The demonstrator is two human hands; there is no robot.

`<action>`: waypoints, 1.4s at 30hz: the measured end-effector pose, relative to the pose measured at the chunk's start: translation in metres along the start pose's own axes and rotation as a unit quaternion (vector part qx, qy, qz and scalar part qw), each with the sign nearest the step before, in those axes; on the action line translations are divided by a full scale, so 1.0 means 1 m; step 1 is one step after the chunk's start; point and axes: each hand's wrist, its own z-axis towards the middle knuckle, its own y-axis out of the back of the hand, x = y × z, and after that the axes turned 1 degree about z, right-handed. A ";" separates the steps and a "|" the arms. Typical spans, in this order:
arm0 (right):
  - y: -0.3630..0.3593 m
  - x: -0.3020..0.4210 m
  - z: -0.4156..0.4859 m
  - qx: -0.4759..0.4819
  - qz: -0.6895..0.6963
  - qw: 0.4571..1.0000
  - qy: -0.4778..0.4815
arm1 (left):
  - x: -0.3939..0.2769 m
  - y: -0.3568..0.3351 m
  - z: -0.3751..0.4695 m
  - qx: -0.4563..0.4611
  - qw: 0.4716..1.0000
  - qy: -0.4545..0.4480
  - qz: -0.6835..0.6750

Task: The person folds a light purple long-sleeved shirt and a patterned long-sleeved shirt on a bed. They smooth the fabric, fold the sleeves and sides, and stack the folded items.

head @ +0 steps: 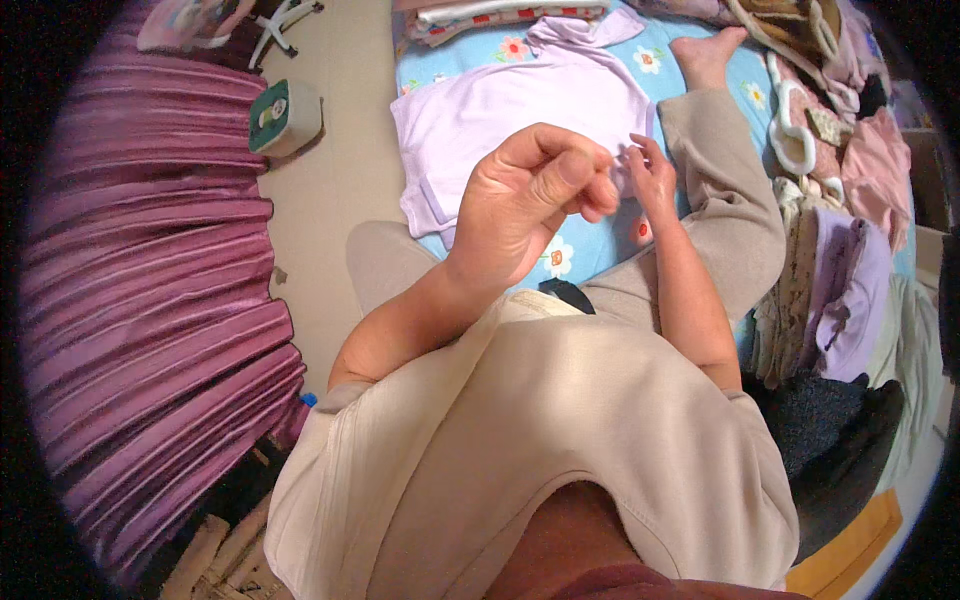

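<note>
A pale lavender garment, seemingly a knitted top with a sleeve bunched at the far end, is spread on a blue flowered bed cover. My left hand is raised above its near part, hiding some of it. The thumb of that hand lies against curled fingers, and no object shows between them. At the garment's right edge is my right hand, its fingers bent and slightly apart. Whether those fingertips touch the cloth is unclear.
Folded clothes, among them a lavender one, line the right side beside a pink cloth. Folded bedding lies at the far end. On the left are a purple pleated curtain, a lidded bin and a chair base.
</note>
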 end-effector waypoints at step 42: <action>-0.001 -0.004 0.002 0.052 0.091 0.989 -0.102 | 0.001 0.095 -0.039 -0.231 0.965 -0.029 -0.120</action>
